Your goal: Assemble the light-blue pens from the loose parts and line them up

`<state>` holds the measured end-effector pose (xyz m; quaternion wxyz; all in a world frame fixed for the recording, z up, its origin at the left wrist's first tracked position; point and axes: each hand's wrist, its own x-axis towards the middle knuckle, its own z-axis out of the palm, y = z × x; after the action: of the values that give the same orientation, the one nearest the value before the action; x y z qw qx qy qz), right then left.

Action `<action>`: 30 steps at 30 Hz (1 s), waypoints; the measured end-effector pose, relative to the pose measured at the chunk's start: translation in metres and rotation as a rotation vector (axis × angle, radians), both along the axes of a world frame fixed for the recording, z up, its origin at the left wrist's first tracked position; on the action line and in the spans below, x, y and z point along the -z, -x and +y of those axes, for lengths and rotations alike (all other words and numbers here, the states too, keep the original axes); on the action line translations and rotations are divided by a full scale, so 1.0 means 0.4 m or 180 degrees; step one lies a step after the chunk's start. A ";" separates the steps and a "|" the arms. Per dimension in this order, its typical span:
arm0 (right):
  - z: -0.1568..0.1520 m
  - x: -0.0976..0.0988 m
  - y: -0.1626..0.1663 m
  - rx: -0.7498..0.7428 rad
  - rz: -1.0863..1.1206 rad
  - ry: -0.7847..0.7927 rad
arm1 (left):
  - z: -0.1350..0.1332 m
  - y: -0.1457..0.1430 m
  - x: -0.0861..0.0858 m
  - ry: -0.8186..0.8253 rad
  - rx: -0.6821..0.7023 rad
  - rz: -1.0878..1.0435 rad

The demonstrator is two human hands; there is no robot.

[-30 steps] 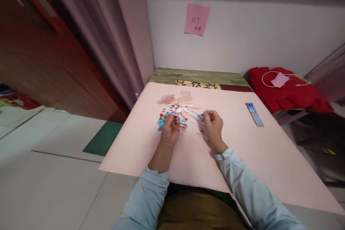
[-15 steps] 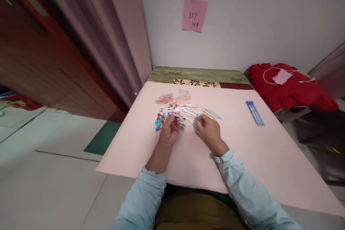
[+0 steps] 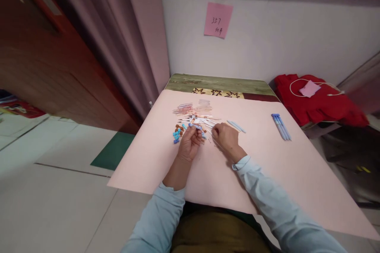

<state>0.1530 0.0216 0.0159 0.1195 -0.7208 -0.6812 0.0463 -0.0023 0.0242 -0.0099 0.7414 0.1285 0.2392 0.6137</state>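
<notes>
My left hand [image 3: 189, 144] is closed on a small blue pen part [image 3: 195, 126], held between thumb and fingers. To its right, my right hand [image 3: 228, 138] is pinched low over the table; what its fingertips hold, if anything, is too small to make out. Left of my left hand lies a heap of brown and blue caps [image 3: 178, 133]. Thin white pen refills [image 3: 197, 120] lie scattered just beyond both hands. Behind my right hand are light-blue pen barrels [image 3: 236, 126], with orange ones partly hidden by the hand.
Several blue pens [image 3: 281, 127] lie side by side at the table's right. Clear and pinkish tubes [image 3: 184, 108] are piled at the back of the pink table cover [image 3: 142, 170]. A red cloth [image 3: 320, 106] with a white cord sits beyond the right edge.
My right hand has moved a little left, closer to my left hand, which keeps its hold on the blue pen part. The whole view has shifted slightly.
</notes>
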 end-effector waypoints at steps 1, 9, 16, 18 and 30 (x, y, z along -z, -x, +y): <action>0.006 0.003 0.003 -0.0041 -0.0082 -0.0018 | 0.000 0.000 0.001 0.0004 -0.0001 -0.0008; 0.036 0.020 0.008 -0.0325 -0.0580 0.0126 | 0.002 0.001 -0.002 0.0029 -0.0016 -0.0049; 0.004 0.016 0.003 0.0080 0.0339 -0.0399 | -0.001 0.000 -0.002 0.0024 0.0000 -0.0127; -0.011 0.025 -0.002 0.0209 0.1287 -0.0678 | -0.002 -0.003 -0.003 0.0069 0.0013 -0.0084; -0.066 0.049 0.015 -0.0503 0.4189 -0.0998 | -0.002 -0.009 0.006 -0.0129 0.0146 0.0138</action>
<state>0.1469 -0.0050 -0.0038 0.6082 -0.4648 -0.5160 0.3844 0.0013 0.0233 -0.0124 0.7472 0.1622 0.2398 0.5983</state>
